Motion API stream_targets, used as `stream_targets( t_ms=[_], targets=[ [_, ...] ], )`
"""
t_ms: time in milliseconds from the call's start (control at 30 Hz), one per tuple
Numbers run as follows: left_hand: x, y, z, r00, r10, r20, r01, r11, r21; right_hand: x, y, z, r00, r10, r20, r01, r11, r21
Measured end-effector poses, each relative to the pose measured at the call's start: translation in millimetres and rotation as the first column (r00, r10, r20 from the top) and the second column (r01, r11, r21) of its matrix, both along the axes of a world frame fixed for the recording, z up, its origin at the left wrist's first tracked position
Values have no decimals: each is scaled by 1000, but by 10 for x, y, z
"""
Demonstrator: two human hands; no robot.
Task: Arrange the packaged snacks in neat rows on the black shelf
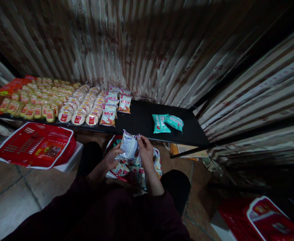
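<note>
Between my two hands a snack packet [129, 146] is held up, its white printed back towards me. My left hand [112, 156] grips its lower left side, and the fingers of my right hand [145, 147] pinch its upper right corner. Below them, between my knees, is a basket [158, 153] filled with similar snack packets [138, 172]. On the black shelf [141, 117] just beyond stand rows of the same packets, the nearest one [108, 115] showing its white and orange front.
Left on the shelf lie round wrapped cakes [78, 116], small yellow packs [36, 110] and orange bags [4, 95]. Two turquoise packets [161, 124] lie towards its right end. Red baskets stand on the floor at left [33, 144] and at lower right [237, 217]. A striped curtain [147, 50] hangs behind.
</note>
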State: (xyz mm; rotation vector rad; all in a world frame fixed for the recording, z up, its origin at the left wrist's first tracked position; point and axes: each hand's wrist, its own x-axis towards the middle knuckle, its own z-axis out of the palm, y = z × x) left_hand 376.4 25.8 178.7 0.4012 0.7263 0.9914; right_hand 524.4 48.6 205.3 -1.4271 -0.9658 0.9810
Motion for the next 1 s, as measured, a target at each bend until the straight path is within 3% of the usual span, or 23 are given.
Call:
stream_targets(
  t_ms=[133, 267, 367, 433, 533, 633, 733, 800, 867, 1000],
  targets=[
    [1, -16, 14, 999, -47, -19, 47, 999, 4, -52, 38, -25, 977, -132, -167, 128, 991, -35],
    [32, -17, 49, 999, -42, -20, 42, 999, 33, -145, 34, -40, 879, -259, -399, 248, 965, -80],
    [56, -17, 53, 999, -47, -21, 48, 998, 36, -177, 52, -91, 823, -272, -498, 263, 961, -90],
    [63, -19, 37, 999, -29, -27, 29, 999, 24, -171, 75, -147, 836, -268, -479, 261, 962, -84],
    [64, -14, -11, 999, 23, -26, -23, 1000, -9, -140, 82, -209, 910, -279, -305, 272, 960, -66],
    [58, 8, -47, 997, 73, -24, -73, 997, -30, -122, -1, -190, 964, -264, 43, 259, 962, 86],
    [53, 41, -42, 992, 125, -1, -125, 991, -43, -144, -151, -140, 887, -184, 423, 64, 957, 282],
    [54, 58, -23, 988, 153, 10, -152, 987, -44, -179, -243, -139, 812, -126, 570, -84, 941, 328],
    [59, 65, -4, 986, 167, 6, -166, 985, -43, -222, -301, -165, 758, -93, 646, -162, 932, 325],
    [90, 53, 23, 987, 163, -15, -163, 987, 9, -284, -326, -221, 721, -97, 686, -154, 943, 296]
  ],
)
